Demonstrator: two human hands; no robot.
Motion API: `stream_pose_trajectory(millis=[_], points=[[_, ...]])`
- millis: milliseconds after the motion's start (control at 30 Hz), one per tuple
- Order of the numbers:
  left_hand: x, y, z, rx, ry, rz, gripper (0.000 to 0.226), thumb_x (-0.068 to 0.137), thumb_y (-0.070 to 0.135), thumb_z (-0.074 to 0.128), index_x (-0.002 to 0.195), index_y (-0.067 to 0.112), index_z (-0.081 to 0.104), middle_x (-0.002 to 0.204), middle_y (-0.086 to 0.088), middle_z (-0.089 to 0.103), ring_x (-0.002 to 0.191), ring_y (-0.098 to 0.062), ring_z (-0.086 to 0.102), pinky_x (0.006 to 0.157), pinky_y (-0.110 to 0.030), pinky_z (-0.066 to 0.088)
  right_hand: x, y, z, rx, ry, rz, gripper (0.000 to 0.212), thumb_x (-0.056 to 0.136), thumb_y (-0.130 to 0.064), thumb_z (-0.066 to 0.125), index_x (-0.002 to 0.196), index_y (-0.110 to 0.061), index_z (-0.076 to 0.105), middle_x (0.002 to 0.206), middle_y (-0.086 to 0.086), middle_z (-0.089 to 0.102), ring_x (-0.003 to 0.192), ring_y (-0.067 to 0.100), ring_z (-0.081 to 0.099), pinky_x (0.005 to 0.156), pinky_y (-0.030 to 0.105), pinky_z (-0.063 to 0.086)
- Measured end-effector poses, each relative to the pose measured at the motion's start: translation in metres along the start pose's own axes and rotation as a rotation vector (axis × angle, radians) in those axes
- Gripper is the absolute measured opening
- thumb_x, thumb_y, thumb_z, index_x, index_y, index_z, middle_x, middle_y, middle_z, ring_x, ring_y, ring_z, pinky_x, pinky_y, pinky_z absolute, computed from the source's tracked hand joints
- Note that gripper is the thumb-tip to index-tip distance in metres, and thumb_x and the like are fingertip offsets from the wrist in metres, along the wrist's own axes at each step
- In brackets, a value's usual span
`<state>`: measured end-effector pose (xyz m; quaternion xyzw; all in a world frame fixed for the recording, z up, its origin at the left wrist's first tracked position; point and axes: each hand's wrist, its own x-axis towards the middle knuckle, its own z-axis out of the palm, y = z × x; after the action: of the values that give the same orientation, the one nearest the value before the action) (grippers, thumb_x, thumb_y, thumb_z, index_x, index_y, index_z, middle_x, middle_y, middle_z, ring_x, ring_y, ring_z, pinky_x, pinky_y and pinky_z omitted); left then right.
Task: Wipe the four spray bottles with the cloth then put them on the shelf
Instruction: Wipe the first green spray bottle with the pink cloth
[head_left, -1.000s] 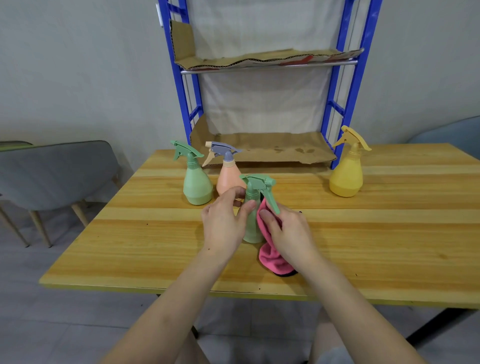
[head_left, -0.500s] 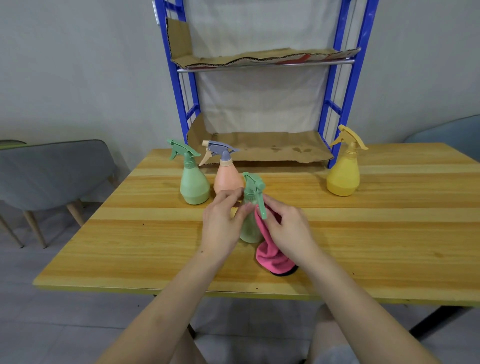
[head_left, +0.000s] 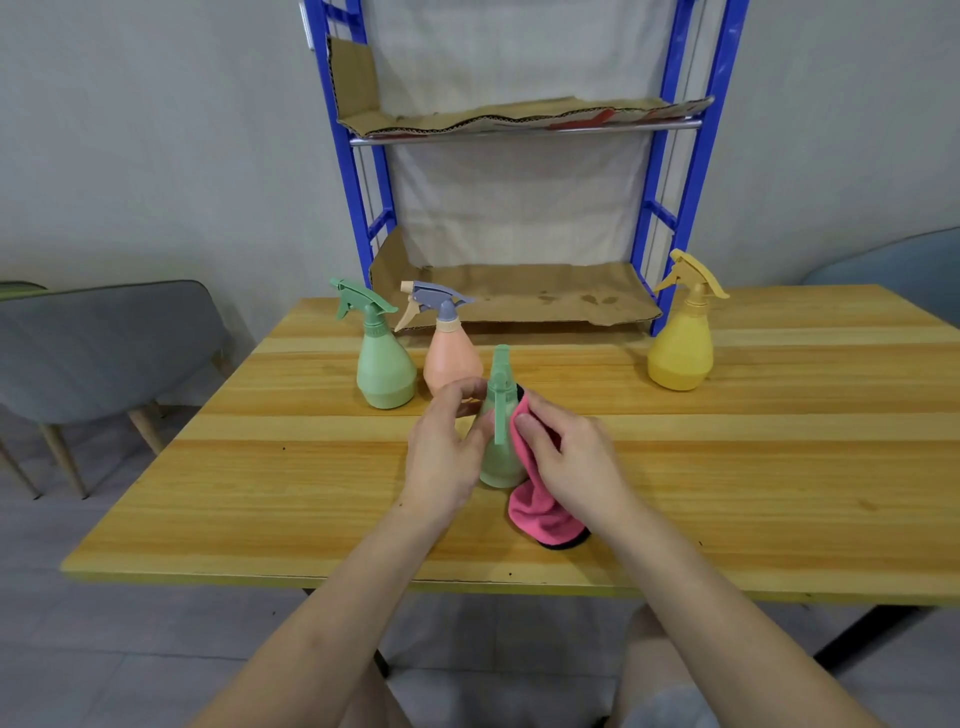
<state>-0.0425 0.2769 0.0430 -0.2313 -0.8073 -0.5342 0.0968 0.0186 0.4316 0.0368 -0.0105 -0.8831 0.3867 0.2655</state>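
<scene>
Steadies a small green spray bottle upright near the middle of the wooden table, left hand curled round its side. Presses a pink cloth to the bottle's right flank, right hand clasped over the fabric, lower end apparently resting on the tabletop. Behind, off the blue shelf: a second green bottle, a peach bottle, a yellow bottle.

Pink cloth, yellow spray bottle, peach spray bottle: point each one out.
pink cloth (head_left: 540, 519), head view, on the fold hanging below the right hand
yellow spray bottle (head_left: 680, 356), head view, on the round body
peach spray bottle (head_left: 448, 359), head view, on the body below the grey trigger head
</scene>
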Motion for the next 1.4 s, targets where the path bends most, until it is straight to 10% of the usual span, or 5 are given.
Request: stream_pose_trajectory(millis=[267,433,700,1067,1400], points=[[0.000,-0.004,-0.002,-0.012,0.023,0.026,0.030,0.098,0.019,0.069,0.127,0.014,0.067,0.119,0.007,0.059,0.107,0.011,0.056,0.094,-0.006,0.044,-0.009,0.014,-0.002,-0.067,-0.056,0.014,0.039,0.105,-0.029,0.057,0.143,-0.027,0.061,0.117,-0.007,0.077,0.100,0.008,0.071,0.086,0.008,0.048],[-0.006,-0.007,0.003,-0.181,0.006,-0.097,0.040,0.099,0.029,0.067,0.138,0.021,0.061,0.129,0.010,0.067,0.122,-0.005,0.061,0.106,-0.037,0.052,-0.004,-0.002,-0.002,0.114,-0.040,0.063,0.045,0.101,-0.029,0.064,0.145,-0.030,0.058,0.143,-0.011,0.062,0.133,0.003,0.056,0.111,0.025,0.046],[-0.010,-0.017,0.009,-0.206,0.034,-0.099,0.038,0.102,0.026,0.063,0.136,0.041,0.057,0.137,0.014,0.065,0.130,0.002,0.055,0.116,-0.040,0.045,-0.010,0.022,0.002,-0.087,-0.105,0.123,0.033,0.108,-0.025,0.049,0.087,-0.025,0.074,0.067,-0.008,0.069,0.064,0.013,0.063,0.069,0.034,0.051],[-0.008,-0.028,0.006,0.020,-0.012,-0.058,0.053,0.092,0.063,0.046,0.143,0.050,0.051,0.153,0.022,0.046,0.133,0.032,0.015,0.123,-0.056,0.028,-0.005,0.009,0.004,-0.035,-0.024,0.048,0.038,0.105,-0.039,0.054,0.142,-0.036,0.060,0.097,-0.005,0.079,0.082,0.012,0.070,0.078,0.036,0.056],[-0.011,-0.011,0.002,0.068,-0.046,-0.090,0.047,0.095,0.062,0.049,0.142,0.054,0.050,0.131,0.050,0.037,0.139,-0.002,0.041,0.117,-0.056,0.036,-0.006,0.015,-0.003,-0.010,-0.084,0.062,0.036,0.104,-0.035,0.057,0.140,-0.034,0.063,0.101,-0.009,0.079,0.085,0.011,0.071,0.079,0.029,0.055]])
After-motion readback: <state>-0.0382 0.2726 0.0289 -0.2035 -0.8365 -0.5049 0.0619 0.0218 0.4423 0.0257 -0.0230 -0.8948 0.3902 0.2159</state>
